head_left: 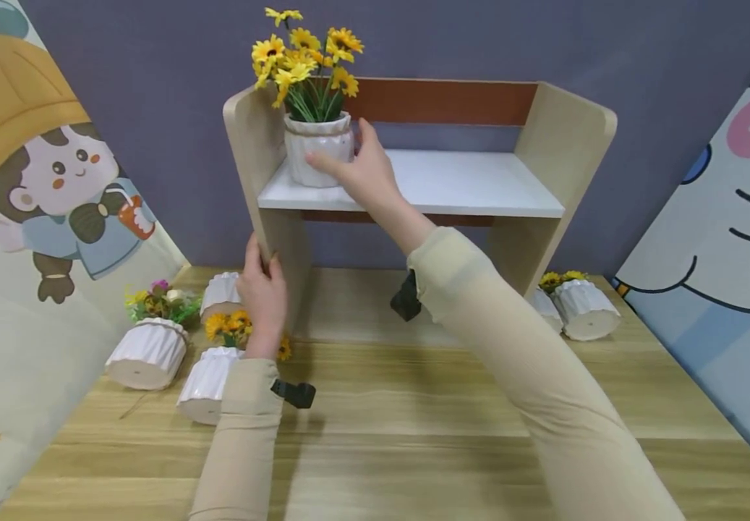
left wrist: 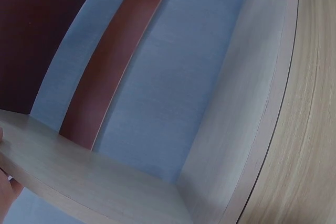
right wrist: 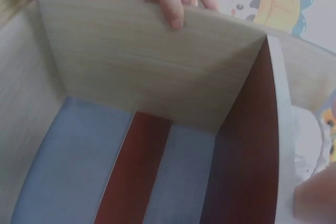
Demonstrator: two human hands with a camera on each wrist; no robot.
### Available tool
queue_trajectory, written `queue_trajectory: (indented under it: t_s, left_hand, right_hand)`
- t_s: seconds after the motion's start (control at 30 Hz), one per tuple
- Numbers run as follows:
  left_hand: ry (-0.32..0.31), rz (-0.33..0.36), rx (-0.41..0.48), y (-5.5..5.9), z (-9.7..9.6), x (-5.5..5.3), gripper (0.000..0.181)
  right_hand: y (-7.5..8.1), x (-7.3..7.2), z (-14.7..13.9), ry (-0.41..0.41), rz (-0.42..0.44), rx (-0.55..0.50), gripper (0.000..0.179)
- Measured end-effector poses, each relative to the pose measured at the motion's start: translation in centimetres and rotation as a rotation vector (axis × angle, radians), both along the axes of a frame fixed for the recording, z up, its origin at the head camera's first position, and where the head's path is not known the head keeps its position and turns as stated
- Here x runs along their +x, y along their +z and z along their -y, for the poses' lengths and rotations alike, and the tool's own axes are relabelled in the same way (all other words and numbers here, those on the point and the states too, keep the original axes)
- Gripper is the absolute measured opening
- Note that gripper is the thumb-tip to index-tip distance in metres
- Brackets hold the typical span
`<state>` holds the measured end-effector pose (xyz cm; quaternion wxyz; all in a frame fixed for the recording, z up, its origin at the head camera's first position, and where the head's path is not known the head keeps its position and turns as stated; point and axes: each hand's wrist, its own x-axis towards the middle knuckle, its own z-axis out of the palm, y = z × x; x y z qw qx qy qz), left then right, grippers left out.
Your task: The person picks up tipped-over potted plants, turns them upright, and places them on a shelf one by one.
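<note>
Head view shows the white flowerpot [head_left: 312, 141] standing, axis vertical, at the left end of the shelf board [head_left: 459, 181], left of the nearer right hand [head_left: 368, 166], whose part-spread thumb and fingers grip it, and above the left hand [head_left: 264, 300], which pinches the left side panel [head_left: 288, 242].

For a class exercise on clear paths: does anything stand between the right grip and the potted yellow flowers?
Nothing visible does: the right grip holds the white fluted flowerpot below its yellow daisy-like flowers. The left grip is lower, on the left side panel of the shelf unit.
</note>
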<state>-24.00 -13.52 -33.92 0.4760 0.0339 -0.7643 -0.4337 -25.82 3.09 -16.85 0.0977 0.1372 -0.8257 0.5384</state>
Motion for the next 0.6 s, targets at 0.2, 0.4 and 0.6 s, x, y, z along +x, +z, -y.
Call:
queue_trajectory:
  t_s: [0.2, 0.4, 0.6]
  left_hand:
    - [-0.002, -0.011, -0.004, 0.0, 0.2, -0.1, 0.039]
    - [-0.001, -0.005, 0.001, 0.0, 0.2, 0.0, 0.039]
    - [0.008, -0.008, 0.003, -0.1, 0.1, -0.2, 0.039]
  right_hand:
    - [-0.6, 1.5, -0.6, 0.003, -0.050, 0.026, 0.103]
    - [-1.6, 2.6, -1.5, 0.036, -0.126, -0.017, 0.101]
    - [-3.3, 3.7, -2.6, 0.067, -0.330, -0.103, 0.085]
